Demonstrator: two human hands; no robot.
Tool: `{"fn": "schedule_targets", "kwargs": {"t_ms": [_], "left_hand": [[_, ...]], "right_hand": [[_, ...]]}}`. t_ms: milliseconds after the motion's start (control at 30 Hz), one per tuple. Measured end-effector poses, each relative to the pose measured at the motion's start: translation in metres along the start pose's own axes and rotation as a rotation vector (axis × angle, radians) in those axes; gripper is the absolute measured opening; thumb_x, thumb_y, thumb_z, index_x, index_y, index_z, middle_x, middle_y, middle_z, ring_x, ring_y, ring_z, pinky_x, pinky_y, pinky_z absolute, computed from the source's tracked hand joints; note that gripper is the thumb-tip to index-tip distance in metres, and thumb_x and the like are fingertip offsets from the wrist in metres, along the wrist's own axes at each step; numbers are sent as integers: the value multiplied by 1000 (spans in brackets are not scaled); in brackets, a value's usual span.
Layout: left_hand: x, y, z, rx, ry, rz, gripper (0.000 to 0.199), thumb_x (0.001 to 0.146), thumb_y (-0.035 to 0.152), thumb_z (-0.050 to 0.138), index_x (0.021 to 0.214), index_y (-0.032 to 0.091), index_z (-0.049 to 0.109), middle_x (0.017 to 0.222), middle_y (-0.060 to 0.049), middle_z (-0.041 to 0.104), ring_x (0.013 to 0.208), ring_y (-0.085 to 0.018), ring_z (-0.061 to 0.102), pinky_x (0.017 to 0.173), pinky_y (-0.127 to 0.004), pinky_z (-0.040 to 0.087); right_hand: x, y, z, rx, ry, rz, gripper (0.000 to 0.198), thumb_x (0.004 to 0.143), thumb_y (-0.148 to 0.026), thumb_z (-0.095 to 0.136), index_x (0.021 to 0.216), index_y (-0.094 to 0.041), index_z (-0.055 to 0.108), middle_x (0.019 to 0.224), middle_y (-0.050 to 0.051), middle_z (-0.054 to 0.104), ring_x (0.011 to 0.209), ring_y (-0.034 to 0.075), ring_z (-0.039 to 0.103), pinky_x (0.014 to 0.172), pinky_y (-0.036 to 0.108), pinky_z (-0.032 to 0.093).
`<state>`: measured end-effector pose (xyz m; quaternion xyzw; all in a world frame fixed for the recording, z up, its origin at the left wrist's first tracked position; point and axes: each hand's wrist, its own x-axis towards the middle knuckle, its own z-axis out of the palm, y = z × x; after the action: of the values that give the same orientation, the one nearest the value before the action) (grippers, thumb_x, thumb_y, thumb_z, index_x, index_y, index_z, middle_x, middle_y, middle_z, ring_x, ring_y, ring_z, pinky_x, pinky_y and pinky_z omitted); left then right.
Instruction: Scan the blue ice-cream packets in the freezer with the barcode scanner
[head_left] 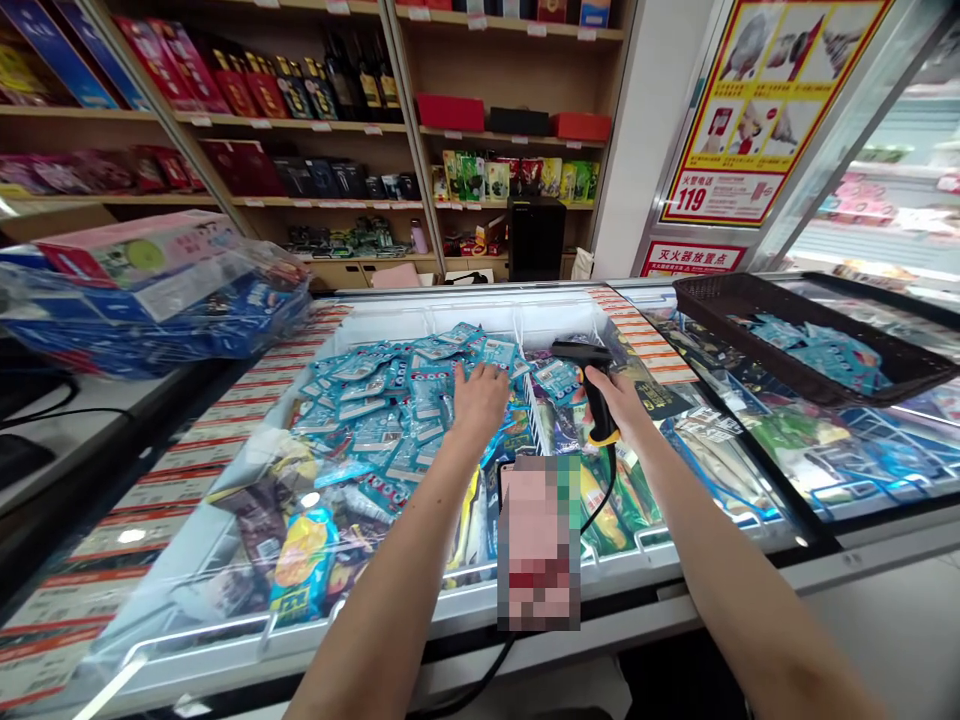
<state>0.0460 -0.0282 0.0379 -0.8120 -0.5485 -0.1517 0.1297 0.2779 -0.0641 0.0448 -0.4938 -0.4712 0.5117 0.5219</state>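
A barcode scanner [596, 395], black with a yellow-edged handle base, is gripped in my right hand [622, 400]. Its head points left towards a blue packet [556, 380]. My left hand [480, 402] rests on a pile of small blue packets [375, 400], fingers stretched out over them; I see nothing grasped in it. The pile spreads across the chest freezer [217, 440]. Between my forearms lies a phone [536, 540] with its screen pixelated. The scanner's cable [609, 485] drops from its handle behind the phone.
On the right, a brown basket [750, 300] holds several blue packets [832, 350]. Plastic-wrapped boxes [150, 290] stack at the left. Bagged frozen goods [304, 560] show in the freezer below. Shelves of boxes and bottles [300, 118] line the back beside a fire-safety poster [772, 110].
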Motion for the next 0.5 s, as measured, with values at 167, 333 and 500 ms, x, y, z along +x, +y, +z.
{"fn": "schedule_targets", "kwargs": {"t_ms": [167, 333, 500], "left_hand": [[18, 23, 9, -135, -11, 17, 35, 94, 23, 39, 121, 20, 61, 126, -9, 63, 116, -26, 54, 104, -46, 33], [35, 46, 23, -178, -19, -110, 54, 90, 60, 40, 116, 18, 63, 121, -15, 62, 116, -34, 50, 94, -47, 37], [42, 53, 34, -196, -36, -143, 66, 77, 70, 53, 115, 17, 61, 125, -18, 57, 119, -39, 46, 96, -52, 34]], "right_hand": [[4, -2, -3, 26, 31, -1, 45, 73, -61, 67, 81, -17, 61, 69, 6, 70, 38, 14, 58, 33, 25, 42], [3, -5, -4, 36, 2, -32, 45, 75, -61, 66, 82, -16, 60, 73, 7, 71, 38, 13, 58, 33, 24, 43], [2, -7, -2, 31, 0, -52, 45, 75, -61, 66, 81, -16, 60, 71, 7, 70, 36, 12, 56, 31, 23, 42]]}}
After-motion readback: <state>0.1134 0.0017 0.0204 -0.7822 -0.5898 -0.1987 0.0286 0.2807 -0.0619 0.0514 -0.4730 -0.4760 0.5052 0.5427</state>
